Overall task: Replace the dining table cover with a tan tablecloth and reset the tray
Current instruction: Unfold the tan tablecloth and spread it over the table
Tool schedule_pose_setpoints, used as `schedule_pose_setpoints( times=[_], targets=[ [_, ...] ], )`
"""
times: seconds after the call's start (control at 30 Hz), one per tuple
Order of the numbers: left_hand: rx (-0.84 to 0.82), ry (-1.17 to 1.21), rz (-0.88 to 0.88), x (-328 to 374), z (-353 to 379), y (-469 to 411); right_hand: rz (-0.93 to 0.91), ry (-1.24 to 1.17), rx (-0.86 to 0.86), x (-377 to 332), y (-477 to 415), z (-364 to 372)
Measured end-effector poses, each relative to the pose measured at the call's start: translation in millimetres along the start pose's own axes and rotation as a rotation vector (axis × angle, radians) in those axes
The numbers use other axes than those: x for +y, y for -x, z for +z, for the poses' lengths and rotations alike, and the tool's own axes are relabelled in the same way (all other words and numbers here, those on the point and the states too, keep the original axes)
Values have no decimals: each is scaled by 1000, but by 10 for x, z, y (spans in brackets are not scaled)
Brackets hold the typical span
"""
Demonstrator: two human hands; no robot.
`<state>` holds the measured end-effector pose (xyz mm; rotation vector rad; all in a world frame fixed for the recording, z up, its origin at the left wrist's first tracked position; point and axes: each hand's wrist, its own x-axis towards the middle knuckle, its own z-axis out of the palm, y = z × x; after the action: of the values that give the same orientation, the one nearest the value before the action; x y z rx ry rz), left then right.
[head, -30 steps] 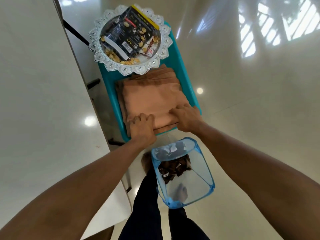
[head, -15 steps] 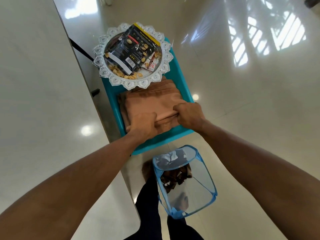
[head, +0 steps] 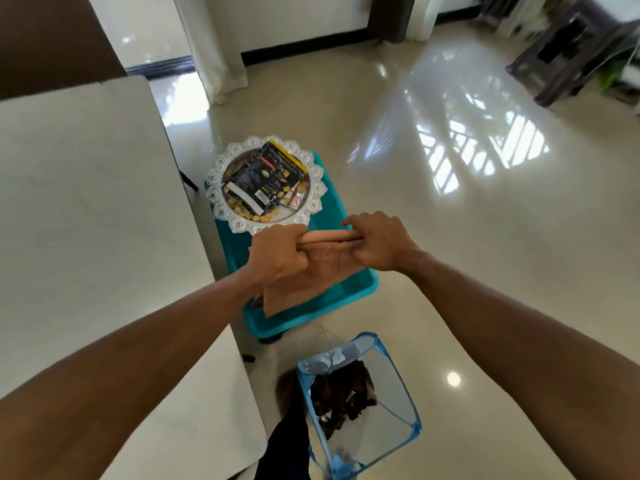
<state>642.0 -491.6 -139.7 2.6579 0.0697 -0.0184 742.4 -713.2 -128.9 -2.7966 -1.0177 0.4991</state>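
Floor (head: 450,254): glossy pale tile beyond the hands.
Table (head: 86,220): white top, left of the left hand.
Left hand (head: 277,256): fingers curled round the tan tablecloth's (head: 311,278) folded top edge.
Right hand (head: 377,242): grips the same edge, just beside the left.
Tan tablecloth: hangs beneath both hands, over the teal stool (head: 356,289).
Tray (head: 212,197): silver, holding snack packets, just beyond the left hand.
Hamper (head: 398,379): blue mesh, nearer than the hands.
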Motion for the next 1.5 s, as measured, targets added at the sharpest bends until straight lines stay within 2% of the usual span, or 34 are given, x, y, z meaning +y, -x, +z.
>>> schedule_pose_setpoints(
  times=[0.1,0.17,0.33,0.47,0.63,0.8,1.1,1.2,1.33,1.5],
  targets=[
    [38,17,-16,134,-18,117,-8,-19,-176,-43,163,3],
    [57,1,-4,204,7,204,23,-95,-219,-51,223,40],
    [45,-37,12,306,-7,436,26,-11,-144,-28,469,196],
    [83,-30,-17,393,-134,596,-7,15,-89,-128,627,48],
    [157,-30,-1,636,-501,849,-68,82,-16,-273,833,-415],
    [352,-65,-65,958,-899,1284,-146,200,53,-551,1145,-930],
    [494,-44,-174,980,-1762,2192,-306,316,126,-1657,1529,-1912],
    [563,-44,-189,858,-2131,2558,-372,352,248,-2226,1549,-2205],
    [742,-82,-207,652,-2750,3041,-480,295,458,-2996,1517,-2423],
    [885,-376,-189,131,-3358,3712,-554,-26,726,-3860,1588,-1811]
  ],
)
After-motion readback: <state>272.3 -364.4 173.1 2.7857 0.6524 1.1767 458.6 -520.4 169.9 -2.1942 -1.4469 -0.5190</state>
